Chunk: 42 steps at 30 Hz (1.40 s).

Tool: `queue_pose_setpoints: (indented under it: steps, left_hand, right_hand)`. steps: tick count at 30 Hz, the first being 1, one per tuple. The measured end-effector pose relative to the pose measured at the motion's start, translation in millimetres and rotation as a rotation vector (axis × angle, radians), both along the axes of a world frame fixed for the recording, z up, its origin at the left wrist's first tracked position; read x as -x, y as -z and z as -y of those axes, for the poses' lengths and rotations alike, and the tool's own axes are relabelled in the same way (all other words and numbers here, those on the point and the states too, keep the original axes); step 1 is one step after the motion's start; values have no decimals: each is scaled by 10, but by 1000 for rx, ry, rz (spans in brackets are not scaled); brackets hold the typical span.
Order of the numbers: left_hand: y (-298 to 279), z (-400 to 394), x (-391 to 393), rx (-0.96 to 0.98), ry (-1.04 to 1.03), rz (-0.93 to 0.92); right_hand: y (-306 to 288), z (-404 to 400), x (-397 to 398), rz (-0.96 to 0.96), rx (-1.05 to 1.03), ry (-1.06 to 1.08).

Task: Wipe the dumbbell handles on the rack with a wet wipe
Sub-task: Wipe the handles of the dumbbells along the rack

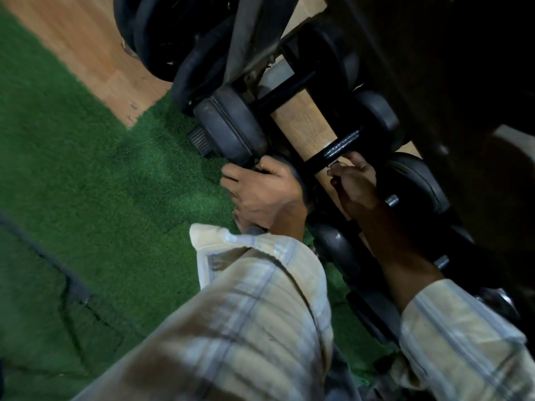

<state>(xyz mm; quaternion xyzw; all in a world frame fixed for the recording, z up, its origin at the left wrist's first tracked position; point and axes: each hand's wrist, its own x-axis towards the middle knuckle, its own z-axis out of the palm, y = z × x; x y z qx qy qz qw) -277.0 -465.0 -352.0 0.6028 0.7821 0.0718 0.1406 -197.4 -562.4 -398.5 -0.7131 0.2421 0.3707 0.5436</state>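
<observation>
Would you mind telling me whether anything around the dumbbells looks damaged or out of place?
The green turf looks torn: a dark seam splits it at lower left. The dumbbell handle looks glossy, perhaps wet.

I see a dark rack (428,91) standing half on green turf (86,183) and half on wooden floor (86,44), with black dumbbells (228,125) lying in a row across its rails and weight plates (162,33) leaning beside it.

Left hand (262,189) grips a dumbbell head (292,175) mid-frame, right hand (354,183) curled just under the glossy black handle (337,150), green turf (86,183) lower left.
</observation>
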Motion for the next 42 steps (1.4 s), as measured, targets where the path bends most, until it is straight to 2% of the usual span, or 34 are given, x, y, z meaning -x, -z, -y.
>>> queue_pose_setpoints:
  steps: [3,9,13,15,21,23,26,28,32,35,39,42]
  left_hand:
    - [-14,0,4,9,11,18]
    - [10,-26,36,21,25,20]
    - [12,-34,37,63,10,41]
    - [-1,-35,41,78,5,50]
    - [19,-106,144,175,-12,146]
    - [-26,-181,200,212,-32,160]
    - [-91,-462,239,135,-133,156]
    - [-79,-792,192,89,-162,156]
    - [-9,-1421,-45,99,-87,161]
    - [22,-1603,-200,135,-41,140]
    - [23,-1584,-249,90,-16,76]
    - [22,-1576,-274,40,-30,74]
  right_hand:
    - [-34,3,26,-64,-46,-117]
    - [-108,45,62,-1,201,-688]
    - [-315,-8,-2,54,277,-756]
    - [-363,-2,-13,142,311,-847]
    - [-545,-161,-10,289,232,-883]
    - [-595,-263,-7,309,180,-854]
    - [-610,-494,-9,372,101,-732]
    - [-614,-677,-14,494,107,-684]
    - [-597,-992,-82,856,183,-946]
    - [-514,-1146,-148,985,245,-1198]
    - [-545,-1385,-165,1083,322,-1316]
    - [-634,-1678,-339,976,445,-1527]
